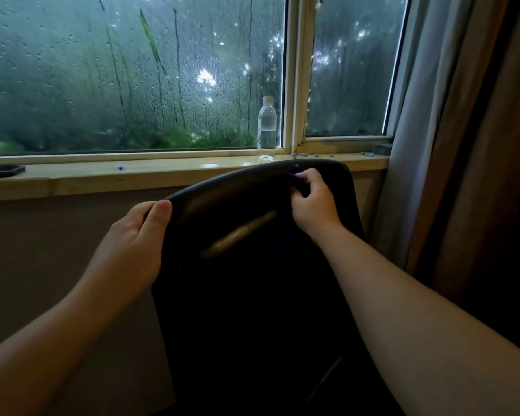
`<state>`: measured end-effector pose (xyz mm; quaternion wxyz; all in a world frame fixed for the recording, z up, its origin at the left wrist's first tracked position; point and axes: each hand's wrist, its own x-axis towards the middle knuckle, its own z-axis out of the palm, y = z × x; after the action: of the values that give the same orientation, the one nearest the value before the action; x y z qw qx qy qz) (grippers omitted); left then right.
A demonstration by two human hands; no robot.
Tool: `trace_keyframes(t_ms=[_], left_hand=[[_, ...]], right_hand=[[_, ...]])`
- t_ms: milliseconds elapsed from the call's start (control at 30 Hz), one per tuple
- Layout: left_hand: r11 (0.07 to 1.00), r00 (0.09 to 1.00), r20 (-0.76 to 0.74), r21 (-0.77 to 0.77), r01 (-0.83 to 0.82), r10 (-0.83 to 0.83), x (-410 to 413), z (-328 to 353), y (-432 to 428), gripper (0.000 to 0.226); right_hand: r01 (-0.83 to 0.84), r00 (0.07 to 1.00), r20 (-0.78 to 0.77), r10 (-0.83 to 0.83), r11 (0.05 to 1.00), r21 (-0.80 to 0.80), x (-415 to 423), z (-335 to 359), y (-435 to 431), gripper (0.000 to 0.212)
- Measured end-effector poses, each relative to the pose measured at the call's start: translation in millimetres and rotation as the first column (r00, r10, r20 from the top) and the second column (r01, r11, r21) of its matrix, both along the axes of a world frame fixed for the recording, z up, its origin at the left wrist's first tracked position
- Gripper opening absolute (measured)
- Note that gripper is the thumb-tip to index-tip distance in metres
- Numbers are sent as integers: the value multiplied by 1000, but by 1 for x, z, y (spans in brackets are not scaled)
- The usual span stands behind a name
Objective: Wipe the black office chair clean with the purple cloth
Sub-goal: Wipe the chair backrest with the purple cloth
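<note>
The back of the black office chair (246, 265) fills the lower middle of the head view, in front of a window. My left hand (135, 238) grips its upper left edge, thumb over the rim. My right hand (312, 202) is closed on the purple cloth (293, 178) near the top right of the backrest. The cloth is dark and mostly hidden by my fingers; part of it seems to hang down against the chair back.
A wooden windowsill (162, 172) runs behind the chair, with a clear water bottle (266, 127), a dark tray (3, 171) at the far left and several small blue beads. Curtains (463, 145) hang at the right. The window glass is wet with rain.
</note>
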<state>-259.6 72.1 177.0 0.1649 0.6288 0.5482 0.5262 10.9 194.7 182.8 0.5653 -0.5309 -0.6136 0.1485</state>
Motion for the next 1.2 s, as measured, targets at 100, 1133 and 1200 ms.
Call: trace_keyframes(t_ms=[100, 1133, 1200], left_hand=[[1000, 999, 31, 2, 19, -19, 0, 0, -2, 40], [990, 996, 62, -122, 69, -62, -4, 3, 13, 34], [990, 999, 31, -140, 29, -25, 1, 11, 7, 37]], right_hand=[[162, 983, 96, -154, 983, -86, 33, 3, 26, 11], [12, 987, 150, -56, 958, 286, -101, -56, -94, 39], [-71, 984, 179, 22, 959, 274, -112, -67, -124, 38]])
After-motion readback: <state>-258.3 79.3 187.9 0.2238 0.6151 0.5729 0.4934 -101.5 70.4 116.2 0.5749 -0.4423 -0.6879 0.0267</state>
